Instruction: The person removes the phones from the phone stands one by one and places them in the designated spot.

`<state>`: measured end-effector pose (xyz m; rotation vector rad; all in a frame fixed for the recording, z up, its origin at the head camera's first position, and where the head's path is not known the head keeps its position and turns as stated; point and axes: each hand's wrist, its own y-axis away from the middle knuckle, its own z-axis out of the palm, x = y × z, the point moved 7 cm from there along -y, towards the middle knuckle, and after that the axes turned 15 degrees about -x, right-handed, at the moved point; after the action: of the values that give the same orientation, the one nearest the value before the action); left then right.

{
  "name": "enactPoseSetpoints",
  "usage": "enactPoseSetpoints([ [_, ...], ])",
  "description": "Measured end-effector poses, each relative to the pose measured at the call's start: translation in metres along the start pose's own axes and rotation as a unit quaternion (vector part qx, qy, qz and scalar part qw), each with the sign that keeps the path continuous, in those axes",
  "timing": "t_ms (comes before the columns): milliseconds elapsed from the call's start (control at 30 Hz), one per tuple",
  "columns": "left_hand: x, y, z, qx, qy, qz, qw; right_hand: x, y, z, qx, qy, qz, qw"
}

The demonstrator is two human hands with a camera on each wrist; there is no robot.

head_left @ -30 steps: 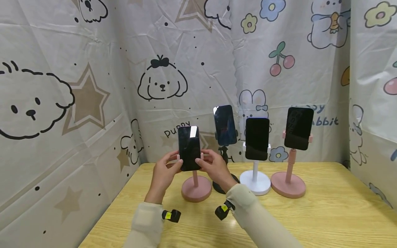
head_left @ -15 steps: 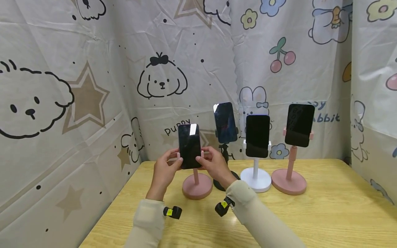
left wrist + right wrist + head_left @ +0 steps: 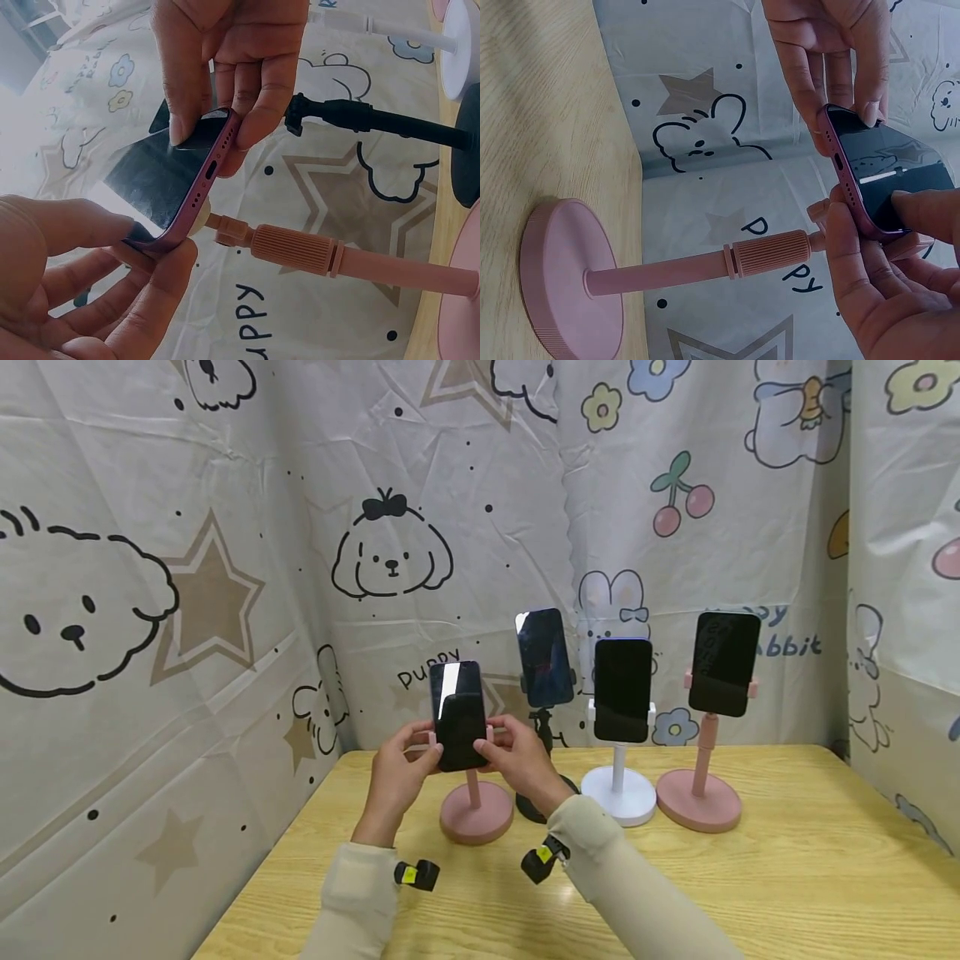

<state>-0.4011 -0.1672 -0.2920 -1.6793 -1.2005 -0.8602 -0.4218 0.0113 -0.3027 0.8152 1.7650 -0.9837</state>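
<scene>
A smartphone [image 3: 458,710] with a dark screen and a reddish-purple edge stands upright at a slight tilt, on the leftmost pink phone stand [image 3: 476,814]. My left hand [image 3: 397,781] pinches its lower left corner, thumb on the screen and fingers behind. At the lower right corner my right hand [image 3: 523,762] does the same. The left wrist view shows the phone's bottom edge with its charging port [image 3: 211,169] between both hands. Below the phone runs the stand's ribbed pink stem [image 3: 769,255]. The stand's clamp is mostly hidden behind phone and fingers.
To the right stand a black stand [image 3: 531,807], a white stand [image 3: 618,793] and a taller pink stand [image 3: 699,800], each holding a dark-screened phone. All rest on a wooden table [image 3: 795,877], against a printed curtain [image 3: 480,543].
The bright reflection on the held phone's screen has shifted left and grown longer, so the phone's angle has changed slightly. Both hands keep their grip. The head view has shifted slightly.
</scene>
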Motion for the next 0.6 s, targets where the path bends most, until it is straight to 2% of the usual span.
enactPoseSetpoints([
  [333, 0.003, 0.005, 0.002, -0.012, -0.009, -0.007, 0.9999, -0.003, 0.007, -0.001, -0.006, -0.007, -0.004, 0.9999],
  [600, 0.01, 0.014, 0.007, -0.029, -0.017, 0.014, 0.9993, -0.006, 0.018, -0.003, -0.011, -0.006, -0.011, 0.9999],
])
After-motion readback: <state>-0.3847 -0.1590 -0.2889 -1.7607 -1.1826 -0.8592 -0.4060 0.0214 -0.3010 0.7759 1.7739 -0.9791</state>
